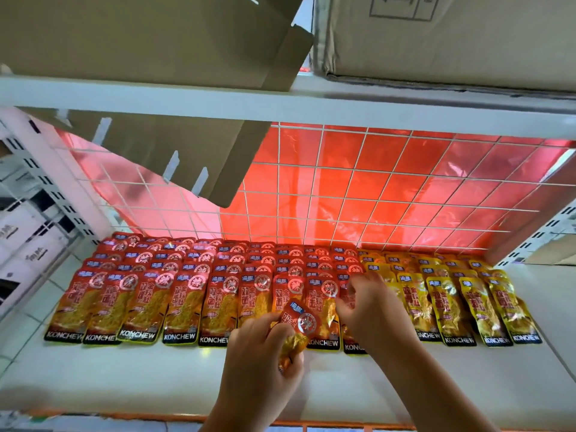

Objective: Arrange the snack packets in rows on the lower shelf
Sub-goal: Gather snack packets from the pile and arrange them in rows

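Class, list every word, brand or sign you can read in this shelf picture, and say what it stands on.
"KONCHEW": bottom edge of front-row red snack packets.
"KONCHEW": bottom edge of front-row yellow snack packets.
Chinese characters on packet fronts: too blurred to quote.
Handling symbol on the cardboard box above: no words.
Print on white boxes at left: blurred.

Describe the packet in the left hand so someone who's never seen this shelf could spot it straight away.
The white lower shelf holds flat rows of red packets, with yellow ones to the right. Near the middle front, the left hand grips one red packet. Unlike its neighbours it is tilted and crumpled, not lying flat in a row.
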Demonstrator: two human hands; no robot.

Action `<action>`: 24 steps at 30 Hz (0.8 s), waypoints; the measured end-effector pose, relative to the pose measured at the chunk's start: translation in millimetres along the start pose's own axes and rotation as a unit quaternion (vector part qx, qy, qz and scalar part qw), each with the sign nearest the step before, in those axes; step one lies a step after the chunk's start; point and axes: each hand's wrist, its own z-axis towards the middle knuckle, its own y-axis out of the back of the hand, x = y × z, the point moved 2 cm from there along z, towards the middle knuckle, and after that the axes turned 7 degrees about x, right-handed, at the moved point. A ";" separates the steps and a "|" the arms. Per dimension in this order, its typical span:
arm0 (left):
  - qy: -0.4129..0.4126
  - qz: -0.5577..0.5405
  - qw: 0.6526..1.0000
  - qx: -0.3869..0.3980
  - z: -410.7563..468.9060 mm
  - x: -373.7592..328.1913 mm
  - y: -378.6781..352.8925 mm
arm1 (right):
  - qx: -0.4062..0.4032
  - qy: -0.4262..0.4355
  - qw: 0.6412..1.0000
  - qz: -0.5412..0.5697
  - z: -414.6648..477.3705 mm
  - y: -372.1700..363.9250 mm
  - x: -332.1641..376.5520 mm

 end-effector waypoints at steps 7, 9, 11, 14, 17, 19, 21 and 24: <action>0.067 0.034 0.997 -0.029 -11.9 46.6 34.4 | 0.026 0.084 0.996 0.016 4.6 -22.9 72.4; 0.086 0.045 0.995 -0.034 -17.9 62.3 46.1 | 0.033 0.110 0.993 0.017 4.3 -32.3 90.8; 0.114 0.063 0.991 -0.044 -26.5 81.9 60.5 | 0.049 0.128 0.990 0.015 5.5 -42.2 113.5; 0.155 0.092 0.982 -0.063 -38.2 114.6 83.9 | 0.073 0.155 0.985 0.010 7.0 -55.8 147.5; 0.198 0.110 0.971 -0.078 -49.0 145.5 110.8 | 0.088 0.178 0.980 0.024 8.4 -68.0 181.3; 0.234 0.122 0.962 -0.073 -54.1 165.1 127.1 | 0.097 0.187 0.977 0.031 9.1 -74.5 200.4; 0.268 0.127 0.953 -0.068 -59.1 183.5 141.1 | 0.104 0.201 0.974 0.029 10.0 -81.9 216.8; 0.300 0.138 0.942 -0.063 -63.2 206.2 155.6 | 0.112 0.225 0.967 0.030 9.6 -90.8 237.8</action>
